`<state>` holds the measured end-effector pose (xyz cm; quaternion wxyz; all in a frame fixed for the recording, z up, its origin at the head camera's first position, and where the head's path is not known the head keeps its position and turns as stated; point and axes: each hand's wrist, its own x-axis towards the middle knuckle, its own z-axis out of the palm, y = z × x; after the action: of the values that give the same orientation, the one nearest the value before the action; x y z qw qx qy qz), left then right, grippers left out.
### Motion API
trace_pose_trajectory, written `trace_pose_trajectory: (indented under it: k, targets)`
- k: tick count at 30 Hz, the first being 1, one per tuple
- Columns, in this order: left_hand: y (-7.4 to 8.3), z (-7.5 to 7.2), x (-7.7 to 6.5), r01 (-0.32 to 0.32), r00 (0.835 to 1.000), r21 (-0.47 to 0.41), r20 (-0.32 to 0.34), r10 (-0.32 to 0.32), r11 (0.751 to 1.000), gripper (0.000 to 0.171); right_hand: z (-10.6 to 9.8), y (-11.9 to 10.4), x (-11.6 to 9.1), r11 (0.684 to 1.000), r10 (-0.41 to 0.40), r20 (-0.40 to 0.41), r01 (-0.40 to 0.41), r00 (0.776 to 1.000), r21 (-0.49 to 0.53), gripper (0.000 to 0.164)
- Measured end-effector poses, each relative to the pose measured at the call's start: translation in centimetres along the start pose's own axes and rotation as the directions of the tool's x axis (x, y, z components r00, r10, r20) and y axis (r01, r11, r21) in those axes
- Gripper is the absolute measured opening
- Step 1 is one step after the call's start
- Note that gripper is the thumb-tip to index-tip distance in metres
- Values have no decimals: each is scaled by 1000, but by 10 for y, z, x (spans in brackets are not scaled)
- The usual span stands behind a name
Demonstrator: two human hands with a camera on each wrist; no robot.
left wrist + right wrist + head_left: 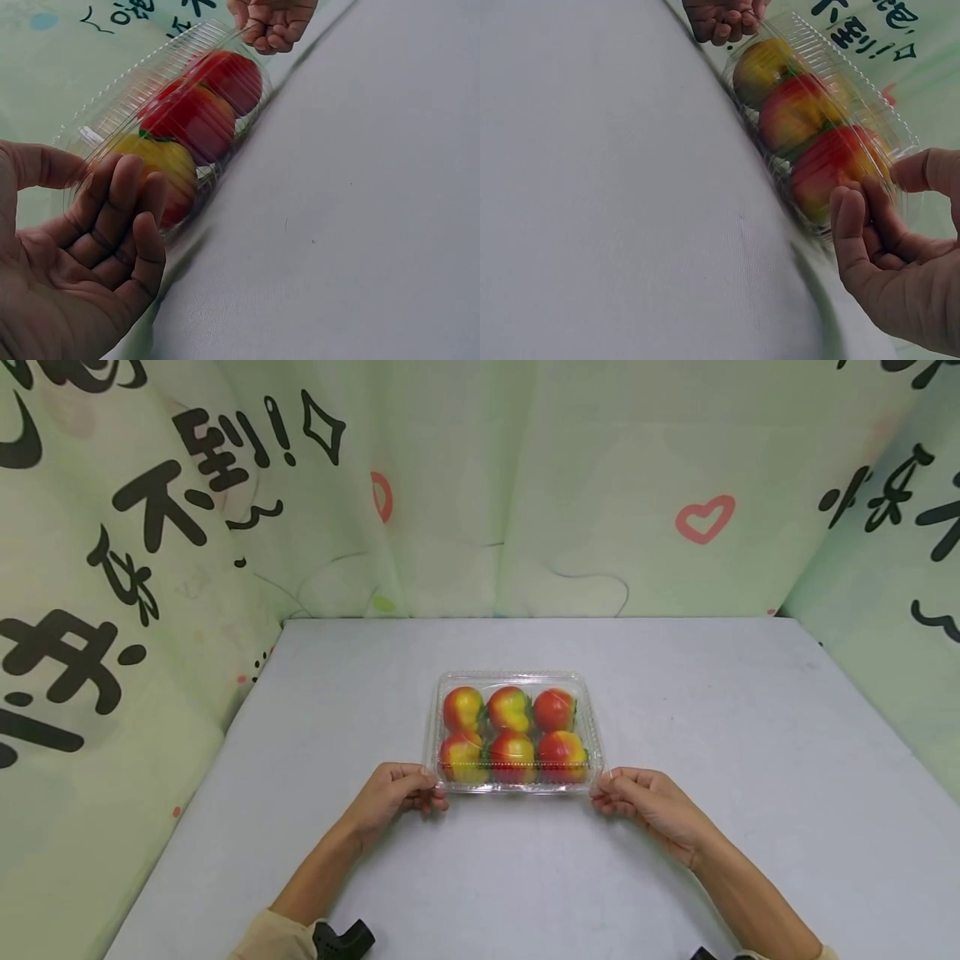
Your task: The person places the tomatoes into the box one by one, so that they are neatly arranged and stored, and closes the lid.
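A clear plastic clamshell box [512, 676] sits in the middle of the head view with its lid down. Inside, several red and yellow fruits [513, 757], like apples or mangoes, stand in two rows. My left hand [399, 795] pinches the box's near left corner between thumb and forefinger, its other fingers loosely curled below. At the near right corner my right hand [647, 803] pinches the rim in the same way. In the left wrist view the front fruits [196, 120] show through the side wall. The right wrist view shows the ridged lid edge [855, 75].
A white-covered table [510, 877] lies under the box. Pale green curtains [585, 493] with black lettering and red hearts hang behind it and along both sides. A black strap device [343, 939] is on the left wrist, by a beige sleeve [276, 937].
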<state>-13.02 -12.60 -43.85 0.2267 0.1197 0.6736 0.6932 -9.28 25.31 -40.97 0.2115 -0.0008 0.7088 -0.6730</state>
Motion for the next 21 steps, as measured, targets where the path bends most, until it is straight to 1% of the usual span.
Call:
trace_pose_trajectory:
  k: [12,21]
  targets:
    - [-1,6,0,2,997,-33,-73,-4,999,32,0,1,-1,1000,-12,9,12,1000,-21,23]
    - [1,8,-1,-11,996,-43,-93,7,999,30,0,1,0,999,-20,18,20,1000,-24,21]
